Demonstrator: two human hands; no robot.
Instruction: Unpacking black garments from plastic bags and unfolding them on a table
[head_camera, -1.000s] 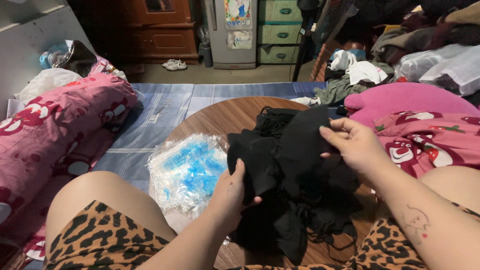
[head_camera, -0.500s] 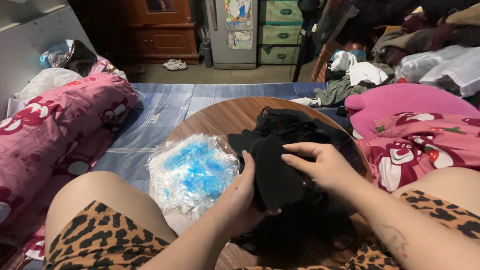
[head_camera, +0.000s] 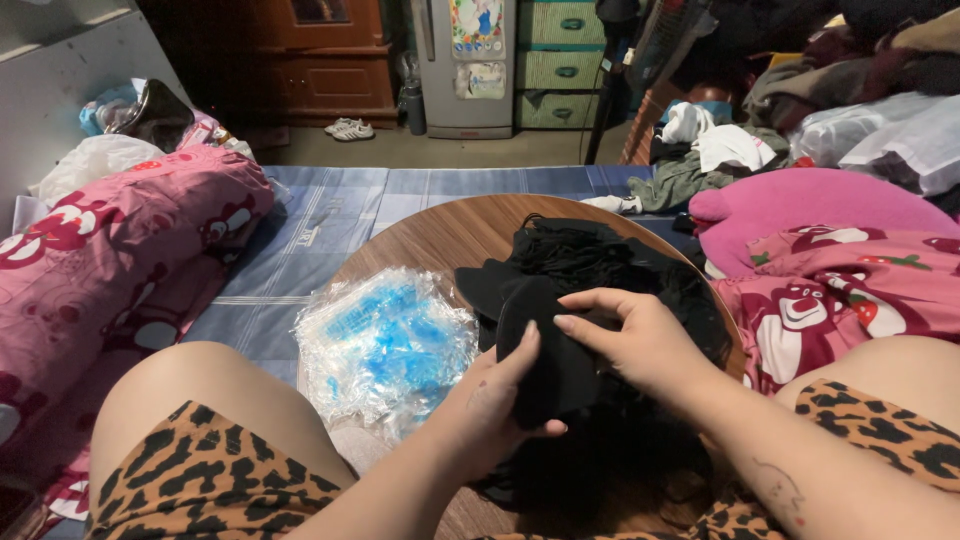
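The left hand (head_camera: 500, 395) and the right hand (head_camera: 640, 340), fingers curled, both grip one black garment (head_camera: 550, 370) above the round wooden table (head_camera: 430, 235); one clear plastic bag (head_camera: 385, 340) lies just beside it.

Table (head_camera: 420, 235) far edge free; plastic bag (head_camera: 385, 345) blocks left, pillow (head_camera: 830, 290) right

A crinkled clear plastic bag with blue printing (head_camera: 385, 345) lies on the round wooden table (head_camera: 440, 235), toward its left side. Left of the table stretches a long pink bolster with a red cartoon-bear print (head_camera: 110, 260). Beyond the table spreads a blue checked mat (head_camera: 330, 215), and farther off a white refrigerator (head_camera: 465, 65) stands. Right of the table sits a plain pink cushion (head_camera: 810, 200).
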